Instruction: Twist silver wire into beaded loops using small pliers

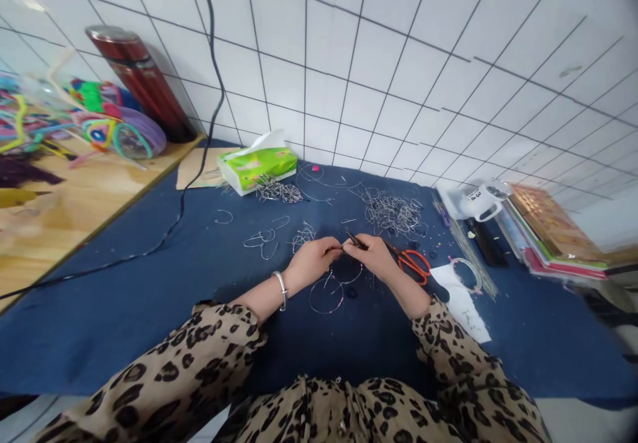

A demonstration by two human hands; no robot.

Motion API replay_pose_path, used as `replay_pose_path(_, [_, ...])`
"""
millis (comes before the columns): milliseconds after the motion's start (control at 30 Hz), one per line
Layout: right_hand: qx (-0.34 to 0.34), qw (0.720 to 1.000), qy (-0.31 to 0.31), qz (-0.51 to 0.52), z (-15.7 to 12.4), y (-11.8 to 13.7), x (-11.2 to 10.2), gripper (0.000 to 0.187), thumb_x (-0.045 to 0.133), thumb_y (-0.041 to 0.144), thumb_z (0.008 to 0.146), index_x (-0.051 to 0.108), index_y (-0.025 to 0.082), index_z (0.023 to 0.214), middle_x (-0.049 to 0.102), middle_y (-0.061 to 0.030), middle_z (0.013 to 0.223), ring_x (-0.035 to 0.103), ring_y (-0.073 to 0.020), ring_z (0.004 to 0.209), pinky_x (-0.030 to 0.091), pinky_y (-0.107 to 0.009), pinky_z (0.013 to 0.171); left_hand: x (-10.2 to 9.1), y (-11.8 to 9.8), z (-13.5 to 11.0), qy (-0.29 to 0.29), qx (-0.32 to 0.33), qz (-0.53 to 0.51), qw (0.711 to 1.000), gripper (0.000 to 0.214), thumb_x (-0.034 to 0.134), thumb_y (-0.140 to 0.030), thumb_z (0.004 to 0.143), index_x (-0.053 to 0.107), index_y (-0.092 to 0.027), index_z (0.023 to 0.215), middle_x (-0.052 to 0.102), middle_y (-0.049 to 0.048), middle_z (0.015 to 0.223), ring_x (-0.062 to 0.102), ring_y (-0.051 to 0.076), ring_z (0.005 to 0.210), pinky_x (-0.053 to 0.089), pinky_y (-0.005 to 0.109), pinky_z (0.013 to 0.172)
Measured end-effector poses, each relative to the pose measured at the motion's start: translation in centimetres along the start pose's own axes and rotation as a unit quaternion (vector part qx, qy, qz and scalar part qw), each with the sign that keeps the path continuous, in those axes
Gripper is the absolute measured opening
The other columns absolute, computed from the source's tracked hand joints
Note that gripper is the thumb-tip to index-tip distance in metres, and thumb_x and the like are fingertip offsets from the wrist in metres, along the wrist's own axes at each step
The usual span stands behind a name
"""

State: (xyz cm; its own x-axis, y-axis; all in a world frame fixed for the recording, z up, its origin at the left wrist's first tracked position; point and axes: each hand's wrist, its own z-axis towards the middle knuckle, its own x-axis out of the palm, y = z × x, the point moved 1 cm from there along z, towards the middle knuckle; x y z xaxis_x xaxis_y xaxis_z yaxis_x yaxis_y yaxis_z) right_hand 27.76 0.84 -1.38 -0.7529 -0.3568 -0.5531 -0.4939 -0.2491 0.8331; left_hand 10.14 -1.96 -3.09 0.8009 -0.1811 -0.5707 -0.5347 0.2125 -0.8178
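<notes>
My left hand [315, 258], with a silver bangle [282, 290] on its wrist, is closed in a pinch on a thin wire. Its fingertips almost meet those of my right hand [371, 254]. That hand is closed around a slim dark tool [355, 239], whose tip points up and left; its exact kind is unclear. Just below the fingers lies a thin wire hoop [326, 311] with small pink beads, beside another partly hidden hoop [359, 275]. Orange-handled scissors [415, 264] lie to the right of my right hand, their blades partly covered.
Behind my hands are a heap of bent wires [393, 212], a smaller wire bunch [279, 190] and a green tissue pack [259, 166]. At right are white paper [463, 307], a white mug [482, 202] and stacked books [558, 230]. A black cable [182, 207] crosses the left side.
</notes>
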Motion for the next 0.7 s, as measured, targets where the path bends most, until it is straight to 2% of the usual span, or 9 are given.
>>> replay_pose_path(100, [0.032, 0.999, 0.014, 0.001, -0.3, -0.3, -0.6, 0.033, 0.055, 0.042, 0.077, 0.064, 0.018, 0.097, 0.059, 0.0002, 0.074, 0.050, -0.0113, 0.064, 0.038, -0.023, 0.061, -0.5, 0.1, 0.2, -0.014, -0.007, 0.011, 1.000, 0.017, 0.045, -0.028, 0.084, 0.061, -0.021, 0.082, 0.060, -0.0025, 0.063, 0.055, 0.011, 0.054, 0.038, 0.021, 0.055])
replay_pose_path(300, [0.048, 0.996, 0.022, -0.067, -1.1, -0.5, -1.3, 0.026, 0.058, 0.038, 0.075, 0.062, 0.020, 0.092, 0.058, 0.0023, 0.072, 0.050, -0.0109, 0.063, 0.037, -0.023, 0.060, -1.0, 0.7, 0.7, -0.033, -0.019, 0.061, 0.997, 0.016, 0.046, -0.028, 0.083, 0.060, -0.020, 0.081, 0.061, -0.0005, 0.066, 0.054, 0.012, 0.056, 0.037, 0.021, 0.055])
replay_pose_path(467, [0.029, 0.992, 0.001, -0.125, -1.7, -0.2, -0.7, 0.023, 0.058, 0.036, 0.077, 0.061, 0.022, 0.094, 0.061, 0.0005, 0.080, 0.052, -0.0128, 0.070, 0.038, -0.024, 0.065, -1.1, 1.0, 0.9, -0.023, -0.030, 0.040, 0.998, 0.018, 0.044, -0.029, 0.085, 0.060, -0.021, 0.082, 0.059, -0.0015, 0.063, 0.054, 0.012, 0.055, 0.037, 0.021, 0.055])
replay_pose_path(600, [-0.025, 0.984, 0.009, -0.178, -2.1, -0.3, -1.9, 0.021, 0.051, 0.038, 0.084, 0.063, 0.022, 0.090, 0.061, -0.0015, 0.080, 0.053, -0.0143, 0.077, 0.039, -0.026, 0.071, -1.1, 1.1, 1.1, -0.013, -0.046, 0.012, 0.999, 0.021, 0.041, -0.028, 0.087, 0.060, -0.021, 0.082, 0.058, -0.0034, 0.057, 0.054, 0.011, 0.051, 0.039, 0.021, 0.057])
replay_pose_path(700, [-0.063, 0.965, 0.014, -0.253, -2.6, -0.7, -2.8, 0.026, 0.049, 0.039, 0.086, 0.062, 0.025, 0.103, 0.061, -0.0033, 0.089, 0.053, -0.0158, 0.083, 0.038, -0.030, 0.079, -1.0, 1.2, 1.2, -0.009, -0.058, -0.005, 0.998, 0.022, 0.039, -0.026, 0.087, 0.060, -0.021, 0.082, 0.058, -0.0042, 0.056, 0.055, 0.010, 0.050, 0.039, 0.021, 0.057])
